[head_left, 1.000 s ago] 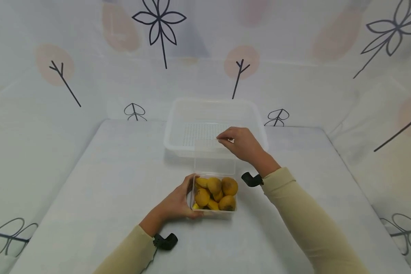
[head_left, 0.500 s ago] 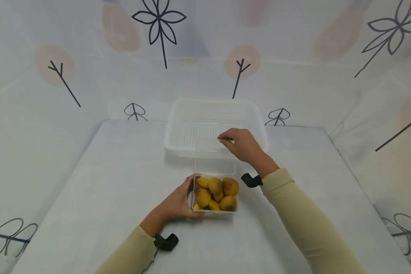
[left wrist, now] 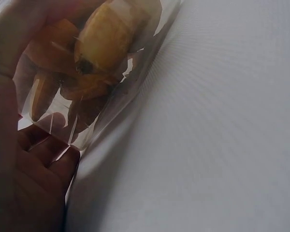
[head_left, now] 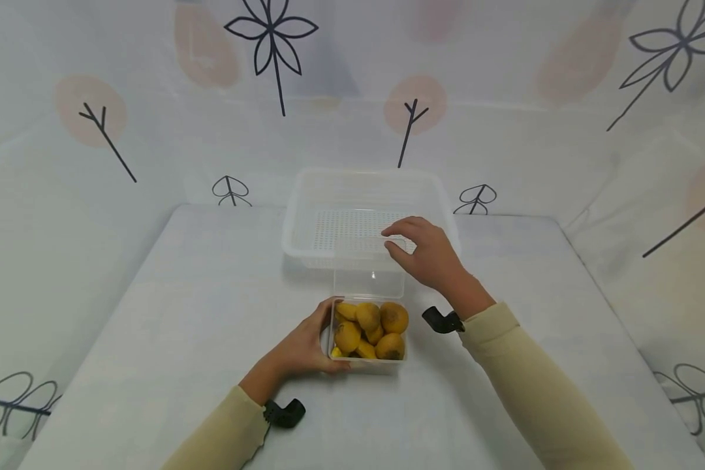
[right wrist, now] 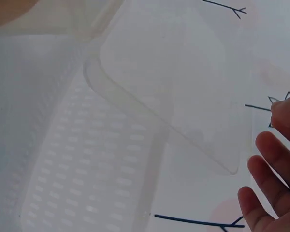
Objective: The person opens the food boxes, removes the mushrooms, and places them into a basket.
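Observation:
My left hand [head_left: 302, 344] grips the left side of a clear plastic box [head_left: 376, 368], thumb at the front and fingers round the back corner. Several yellow-orange fruits [head_left: 394, 318], which look like loquats, fill the box; one with a dark end shows through the wall in the left wrist view. The box's clear lid [head_left: 369, 284] stands raised at the back, its upper part overlapping the basket behind. My right hand [head_left: 425, 254] hovers beside the lid's upper right corner, thumb and fingers parted with nothing between them. In the right wrist view, the fingers lie apart from the lid [right wrist: 183, 87].
Behind the box stands a white plastic basket [head_left: 298, 222] with a perforated bottom. A white cloth covers the table [head_left: 211, 281], and a patterned sheet [head_left: 341, 65] hangs at the back and sides. Dark wrist cameras sit on both wrists.
My right thumb and fingers have parted, letting go of the lid, and the hand has shifted slightly right. The left hand and the box of fruits have stayed put.

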The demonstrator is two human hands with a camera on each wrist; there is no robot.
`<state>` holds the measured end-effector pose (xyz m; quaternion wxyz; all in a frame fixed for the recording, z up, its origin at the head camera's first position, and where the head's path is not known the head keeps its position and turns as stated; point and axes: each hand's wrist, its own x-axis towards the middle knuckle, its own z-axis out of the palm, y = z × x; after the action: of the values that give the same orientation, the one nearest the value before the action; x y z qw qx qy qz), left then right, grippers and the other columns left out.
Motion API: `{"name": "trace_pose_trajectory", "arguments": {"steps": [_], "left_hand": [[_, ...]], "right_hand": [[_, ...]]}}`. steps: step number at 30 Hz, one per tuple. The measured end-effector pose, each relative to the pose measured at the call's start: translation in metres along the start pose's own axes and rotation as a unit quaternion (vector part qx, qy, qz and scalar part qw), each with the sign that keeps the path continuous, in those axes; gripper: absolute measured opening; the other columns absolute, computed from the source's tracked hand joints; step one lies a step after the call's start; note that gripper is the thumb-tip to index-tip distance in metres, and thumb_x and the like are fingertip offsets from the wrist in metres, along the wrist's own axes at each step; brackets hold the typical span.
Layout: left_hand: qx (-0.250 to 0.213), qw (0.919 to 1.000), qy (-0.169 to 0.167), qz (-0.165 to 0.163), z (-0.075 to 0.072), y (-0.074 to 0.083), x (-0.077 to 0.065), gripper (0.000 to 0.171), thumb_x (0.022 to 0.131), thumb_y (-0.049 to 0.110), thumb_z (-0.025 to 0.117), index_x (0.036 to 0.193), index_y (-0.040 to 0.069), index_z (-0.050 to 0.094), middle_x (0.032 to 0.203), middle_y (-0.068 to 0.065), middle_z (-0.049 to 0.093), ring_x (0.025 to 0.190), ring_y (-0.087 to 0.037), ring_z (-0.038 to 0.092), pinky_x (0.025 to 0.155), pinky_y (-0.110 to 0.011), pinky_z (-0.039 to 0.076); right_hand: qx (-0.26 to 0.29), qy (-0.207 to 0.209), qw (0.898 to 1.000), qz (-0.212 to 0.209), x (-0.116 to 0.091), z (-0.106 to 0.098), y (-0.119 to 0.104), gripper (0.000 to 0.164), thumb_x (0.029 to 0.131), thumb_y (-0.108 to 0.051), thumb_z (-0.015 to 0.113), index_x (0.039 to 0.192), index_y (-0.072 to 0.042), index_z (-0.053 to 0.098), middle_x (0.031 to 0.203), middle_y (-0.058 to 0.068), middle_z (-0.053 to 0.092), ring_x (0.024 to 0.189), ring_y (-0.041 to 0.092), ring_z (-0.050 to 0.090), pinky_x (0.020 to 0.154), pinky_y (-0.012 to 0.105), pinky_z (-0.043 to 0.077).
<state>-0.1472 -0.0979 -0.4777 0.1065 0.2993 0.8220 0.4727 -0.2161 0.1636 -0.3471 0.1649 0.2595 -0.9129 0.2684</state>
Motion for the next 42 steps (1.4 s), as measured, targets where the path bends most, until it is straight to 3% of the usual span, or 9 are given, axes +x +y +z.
{"name": "trace_pose_trajectory", "arguments": {"steps": [6,10,16,25,35,42], "left_hand": [[-0.001,1.0000,0.005,0.008,0.000,-0.002,0.001,0.114,0.064,0.042,0.088,0.151,0.024,0.018,0.149,0.008,0.038,0.137,-0.013,0.039,0.116,-0.048,0.032],[-0.004,1.0000,0.006,0.001,0.000,-0.002,0.000,0.115,0.064,0.040,0.088,0.152,0.022,0.018,0.151,0.009,0.036,0.139,-0.012,0.037,0.117,-0.047,0.030],[-0.019,0.9998,0.004,-0.008,0.000,-0.002,-0.001,0.114,0.064,0.036,0.089,0.152,0.019,0.018,0.153,0.009,0.034,0.142,-0.011,0.033,0.119,-0.044,0.027],[-0.032,0.9995,0.006,0.007,0.000,-0.002,-0.002,0.114,0.064,0.034,0.090,0.152,0.021,0.019,0.151,0.009,0.036,0.140,-0.011,0.036,0.118,-0.034,0.029],[-0.025,0.9995,0.003,0.017,0.003,-0.004,-0.003,0.115,0.066,0.040,0.088,0.153,0.021,0.015,0.153,0.002,0.035,0.142,-0.017,0.035,0.118,-0.032,0.029],[-0.038,0.9992,0.004,0.007,0.002,-0.003,-0.003,0.117,0.064,0.037,0.090,0.153,0.019,0.017,0.150,0.011,0.037,0.140,-0.010,0.036,0.118,-0.028,0.028]], "right_hand": [[0.013,0.022,0.999,-0.028,-0.011,-0.004,-0.009,0.019,0.088,-0.014,0.069,0.107,-0.010,0.070,0.115,0.009,0.065,0.110,0.027,0.061,0.089,0.044,0.054],[0.020,0.015,0.999,-0.045,-0.020,-0.006,-0.017,0.024,0.087,-0.013,0.071,0.110,-0.011,0.070,0.117,0.009,0.065,0.111,0.026,0.060,0.089,0.044,0.055],[0.029,-0.029,0.998,-0.043,-0.031,-0.006,-0.031,0.030,0.087,-0.018,0.072,0.116,-0.013,0.067,0.120,0.006,0.065,0.115,0.025,0.059,0.094,0.044,0.053],[0.036,-0.093,0.994,-0.036,-0.046,-0.001,-0.037,0.036,0.088,-0.026,0.071,0.122,-0.016,0.064,0.127,0.003,0.061,0.119,0.023,0.058,0.098,0.044,0.051],[0.057,-0.184,0.980,-0.051,-0.058,0.001,-0.043,0.048,0.087,-0.036,0.071,0.131,-0.018,0.060,0.135,0.001,0.058,0.129,0.025,0.051,0.103,0.047,0.047],[0.063,-0.230,0.970,-0.052,-0.059,0.003,-0.048,0.052,0.084,-0.034,0.074,0.131,-0.017,0.060,0.133,-0.003,0.059,0.125,0.021,0.053,0.104,0.045,0.046]]}}
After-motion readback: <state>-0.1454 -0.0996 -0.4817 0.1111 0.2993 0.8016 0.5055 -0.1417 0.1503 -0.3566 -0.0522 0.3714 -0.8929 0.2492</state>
